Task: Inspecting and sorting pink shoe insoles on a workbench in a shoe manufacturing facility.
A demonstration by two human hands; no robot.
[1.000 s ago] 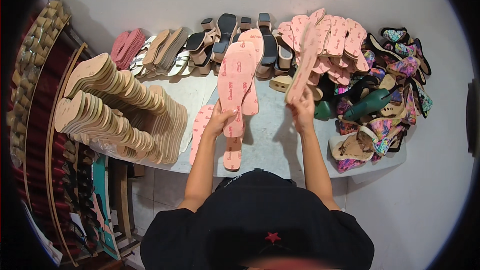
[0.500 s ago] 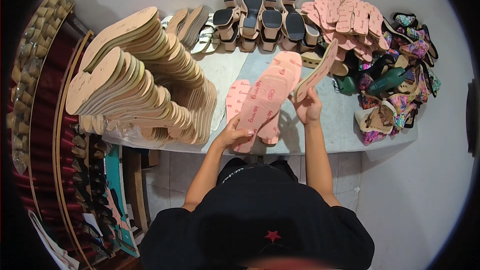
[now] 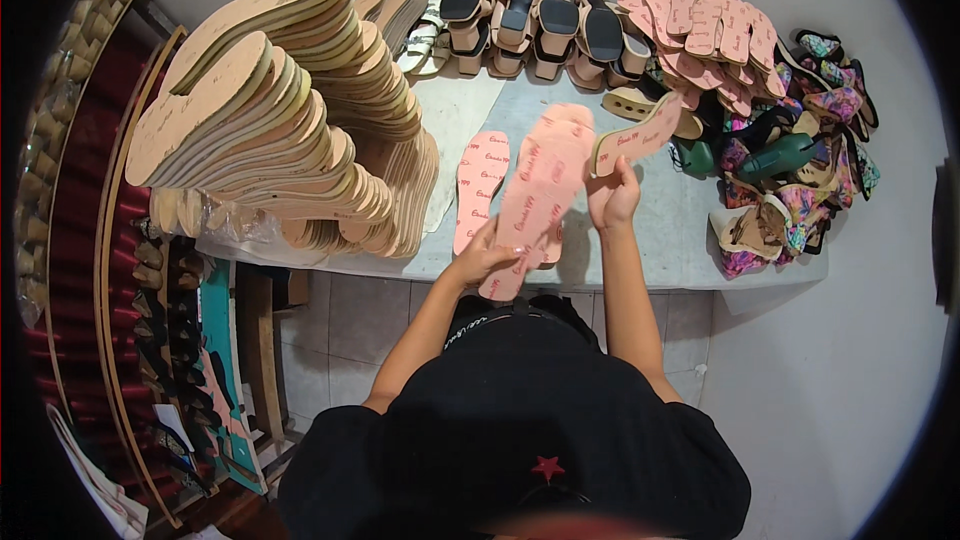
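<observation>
My left hand is closed on the lower part of a long pink printed insole, blurred by motion and tilted over the table. It may be more than one layer. In my right hand, a second insole is pinched at one end, curved, its pink printed face showing and a pale edge along its side. Flat on the table, left of my left hand, lies another pink insole. Part of a further pink piece shows behind the one in my left hand.
Tall stacks of beige insole boards stand on the table's left. Heeled sandals line the back beside a pile of pink insoles. Colourful fabric shoe pieces and a green tool lie at right. Racks stand at far left.
The insole in my right hand has turned from edge-on to show its printed face. The insole in my left hand has shifted right, exposing more of the one on the table.
</observation>
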